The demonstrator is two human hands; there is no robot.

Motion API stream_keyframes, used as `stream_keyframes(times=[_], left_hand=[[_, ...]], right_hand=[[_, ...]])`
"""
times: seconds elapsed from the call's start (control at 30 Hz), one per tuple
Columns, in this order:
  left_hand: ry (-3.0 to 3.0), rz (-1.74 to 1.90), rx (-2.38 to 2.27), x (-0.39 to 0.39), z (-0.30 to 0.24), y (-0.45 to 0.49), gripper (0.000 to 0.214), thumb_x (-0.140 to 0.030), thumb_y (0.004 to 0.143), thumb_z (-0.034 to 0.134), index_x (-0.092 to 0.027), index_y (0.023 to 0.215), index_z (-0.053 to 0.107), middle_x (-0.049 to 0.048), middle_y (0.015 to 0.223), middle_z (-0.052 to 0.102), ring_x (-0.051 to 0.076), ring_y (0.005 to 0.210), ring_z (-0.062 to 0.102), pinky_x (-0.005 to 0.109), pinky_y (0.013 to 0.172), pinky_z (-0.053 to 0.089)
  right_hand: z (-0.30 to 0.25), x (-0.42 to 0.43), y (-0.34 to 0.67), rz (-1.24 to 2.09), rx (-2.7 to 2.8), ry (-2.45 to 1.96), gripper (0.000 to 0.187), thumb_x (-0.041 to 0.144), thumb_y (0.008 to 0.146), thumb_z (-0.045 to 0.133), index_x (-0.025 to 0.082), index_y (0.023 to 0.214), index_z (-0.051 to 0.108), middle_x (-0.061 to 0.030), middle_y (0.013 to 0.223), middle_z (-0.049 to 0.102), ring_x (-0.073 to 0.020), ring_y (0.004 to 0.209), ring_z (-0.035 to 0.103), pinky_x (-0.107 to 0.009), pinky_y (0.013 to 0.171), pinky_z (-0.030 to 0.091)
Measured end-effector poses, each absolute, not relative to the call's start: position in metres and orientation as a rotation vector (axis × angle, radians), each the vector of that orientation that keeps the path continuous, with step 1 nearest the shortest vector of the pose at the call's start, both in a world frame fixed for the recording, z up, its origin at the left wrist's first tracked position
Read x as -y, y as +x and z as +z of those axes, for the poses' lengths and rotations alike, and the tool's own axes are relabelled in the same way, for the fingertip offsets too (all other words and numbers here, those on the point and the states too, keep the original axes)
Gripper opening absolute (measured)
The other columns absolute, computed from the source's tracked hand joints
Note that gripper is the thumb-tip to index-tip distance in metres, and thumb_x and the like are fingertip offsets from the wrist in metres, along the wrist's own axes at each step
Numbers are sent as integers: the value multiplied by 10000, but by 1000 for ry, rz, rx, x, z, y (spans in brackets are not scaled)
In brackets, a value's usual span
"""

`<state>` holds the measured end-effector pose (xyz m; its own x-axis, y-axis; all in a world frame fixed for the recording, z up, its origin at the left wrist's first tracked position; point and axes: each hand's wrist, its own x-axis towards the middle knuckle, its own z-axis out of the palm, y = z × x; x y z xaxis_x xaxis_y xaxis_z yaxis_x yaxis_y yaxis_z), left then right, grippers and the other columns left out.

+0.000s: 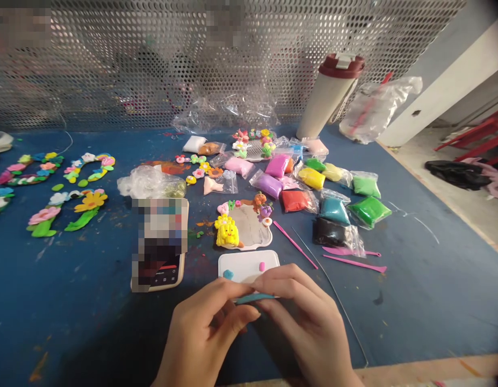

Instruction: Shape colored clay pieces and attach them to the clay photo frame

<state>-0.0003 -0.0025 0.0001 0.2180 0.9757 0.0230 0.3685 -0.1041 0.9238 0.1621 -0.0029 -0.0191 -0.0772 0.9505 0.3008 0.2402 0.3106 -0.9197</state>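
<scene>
Between my two hands is a thin, flattened strip of blue modelling clay (254, 297). The thumb and fingers of my left hand (210, 317) pinch its left part, while my right hand (303, 306) pinches the right end. Just beyond the fingers lies a small white tray (246, 262). On it rest a blue clay lump (228, 274) and a small pink clay piece (262, 266). Farther back is a mirror (252, 226) whose frame bears clay figures, among them a yellow one with a face (226, 232).
A phone (183, 269) stands left of the tray. Pink modelling tools (296, 245) and a thin wire (341, 303) lie to the right. Bagged coloured clay (295, 201) spreads behind the mirror. Flower-decorated clay rings (89, 166) sit at left, a tumbler (327, 99) by the perforated metal panel (152, 64).
</scene>
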Motion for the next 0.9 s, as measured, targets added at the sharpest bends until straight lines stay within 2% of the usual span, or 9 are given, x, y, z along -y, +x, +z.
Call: stream_keyframes(times=[0.07,0.2,0.3,0.4,0.47,0.6,0.73,0.83,0.9], left_hand=[[1582,929,-1311,3,0,-1,194,-369,909,556,-231,919,692,-27,694,659,107,550,608,163,515,469],[1531,1032,-1395,6,0,-1,349,-396,970,410,-217,821,670,-30,617,597,100,503,539,179,497,439],[1502,1053,-1456,7,1,0,410,-389,987,362,-209,762,654,-30,590,565,99,489,507,188,485,414],[1481,1049,-1505,6,2,0,444,-403,987,353,-207,706,635,-35,555,524,100,474,479,192,466,391],[1477,1039,-1521,6,4,1,461,-418,984,350,-207,676,620,-37,532,495,102,466,466,194,455,381],[1467,1021,-1524,6,6,3,472,-434,977,354,-203,645,597,-36,515,469,107,457,451,200,439,367],[1460,1010,-1497,5,6,3,471,-432,978,349,-202,623,556,-44,508,416,102,449,419,194,430,353],[1459,1016,-1507,6,4,3,431,-415,977,362,-207,663,571,-48,517,427,101,463,444,184,453,378],[1478,1003,-1503,6,3,2,361,-398,972,387,-216,773,627,-43,557,508,105,493,504,181,481,415]], right_hand=[[-19,3,163,896,1510,-1148,84,189,882,606,225,840,670,-10,807,655,-142,753,628,-234,670,499],[-19,5,165,965,1461,-1189,300,262,944,490,200,715,673,-25,712,638,-150,664,611,-252,609,476],[-19,4,165,986,1434,-1230,160,240,899,582,219,821,720,-24,798,691,-156,741,651,-237,661,495],[-18,3,165,1013,1394,-1245,91,192,856,641,240,879,715,-7,846,704,-148,794,660,-219,694,498],[-17,2,165,1072,1378,-1229,90,212,874,616,229,838,697,-8,822,694,-149,780,650,-229,689,493],[-17,1,164,1138,1372,-1215,277,291,929,523,197,698,644,-16,715,654,-148,669,612,-253,636,481],[-18,2,165,1103,1432,-1211,73,239,852,648,214,822,709,-22,795,707,-165,756,653,-252,683,494],[-18,2,164,1117,1440,-1226,130,255,864,631,208,759,692,-11,737,686,-151,687,632,-244,634,480],[-18,2,163,1140,1458,-1217,179,275,877,612,201,728,680,-9,710,671,-144,654,614,-243,613,471]])
